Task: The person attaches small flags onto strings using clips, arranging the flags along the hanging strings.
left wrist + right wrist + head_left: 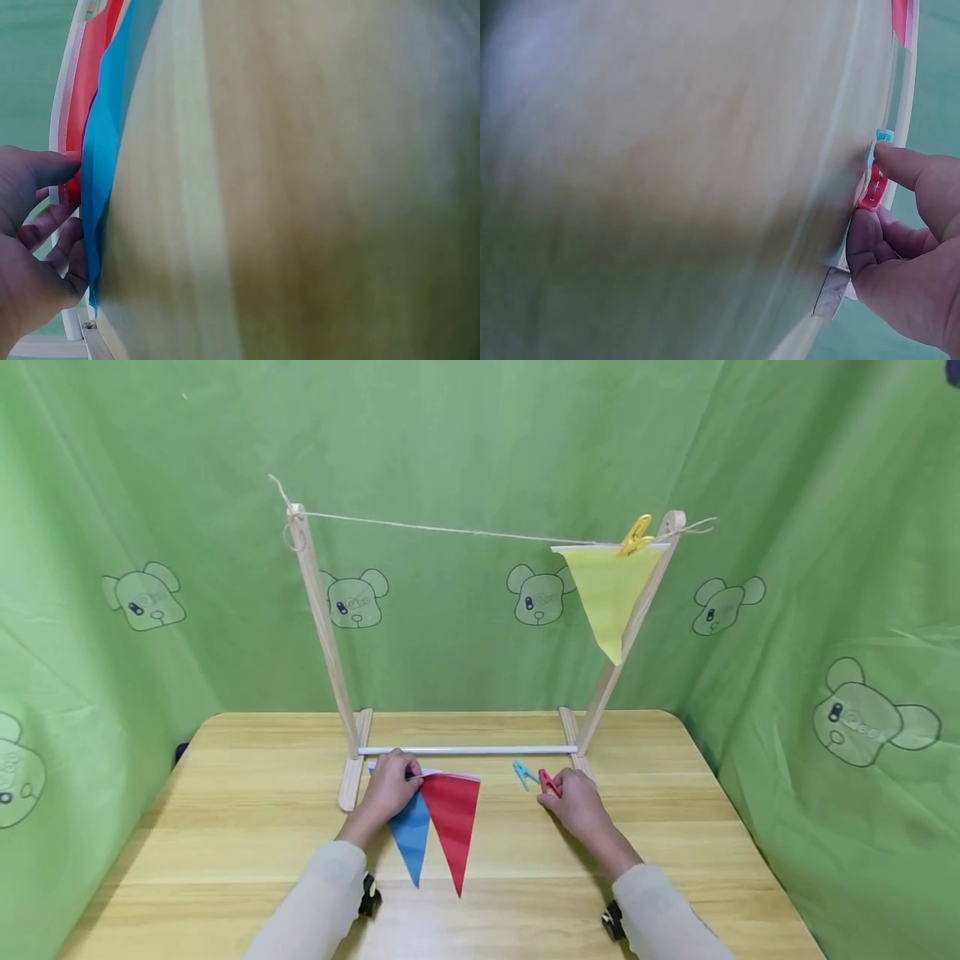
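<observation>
My left hand point(393, 787) pinches the upper left corner of a red triangular pennant point(455, 818) with a white top edge. A blue pennant point(412, 842) lies beside it, partly covered by that hand; in the left wrist view the blue cloth point(106, 142) runs in front of the fingertips. Over on the right, my right hand point(581, 806) holds a small red clothespin point(547, 782) between thumb and fingers, low at the tabletop. Just left of it lies a light blue clothespin point(523, 772), mostly hidden in the right wrist view.
Behind the hands stands a wooden frame with a left post point(322, 618), a right post point(637, 610) and a white crossbar point(465, 750). A string point(450, 532) spans the post tops. A yellow clothespin point(636, 536) holds a yellow pennant point(609, 593) on it. Green curtain surrounds the table point(262, 860).
</observation>
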The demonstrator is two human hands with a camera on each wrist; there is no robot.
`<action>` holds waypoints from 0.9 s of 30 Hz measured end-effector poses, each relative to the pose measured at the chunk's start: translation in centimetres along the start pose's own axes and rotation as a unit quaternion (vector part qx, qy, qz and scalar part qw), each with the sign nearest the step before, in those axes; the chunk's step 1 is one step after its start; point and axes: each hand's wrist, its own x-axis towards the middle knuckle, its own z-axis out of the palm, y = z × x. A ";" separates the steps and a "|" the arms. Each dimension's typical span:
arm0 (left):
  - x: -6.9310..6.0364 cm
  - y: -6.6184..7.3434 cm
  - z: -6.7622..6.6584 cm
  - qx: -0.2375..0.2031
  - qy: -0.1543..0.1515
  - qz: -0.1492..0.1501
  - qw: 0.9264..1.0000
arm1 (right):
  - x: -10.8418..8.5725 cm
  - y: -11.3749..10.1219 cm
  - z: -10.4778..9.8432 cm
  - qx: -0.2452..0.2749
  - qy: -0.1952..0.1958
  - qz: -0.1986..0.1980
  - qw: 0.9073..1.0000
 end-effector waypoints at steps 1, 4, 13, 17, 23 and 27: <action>0.0 0.0 0.0 -0.002 0.000 -0.001 1.000 | 0.0 0.0 0.0 0.000 -0.001 0.001 1.000; 0.1 0.1 0.0 -0.008 -0.001 -0.002 1.000 | -0.1 0.0 -0.2 0.002 -0.002 0.002 1.000; 0.0 0.1 0.0 -0.024 0.005 0.007 1.000 | -0.4 0.0 -0.8 0.024 -0.006 0.013 1.000; 0.1 0.1 -0.1 -0.044 0.012 0.005 0.999 | -0.5 -0.1 -1.0 0.042 -0.013 0.024 0.999; -0.1 0.3 -0.3 -0.087 0.013 -0.006 0.996 | -0.8 0.0 -1.1 0.056 -0.008 0.027 0.998; -0.2 0.2 -0.2 -0.113 0.019 -0.013 0.993 | -0.8 0.3 -1.0 0.063 -0.004 0.027 0.998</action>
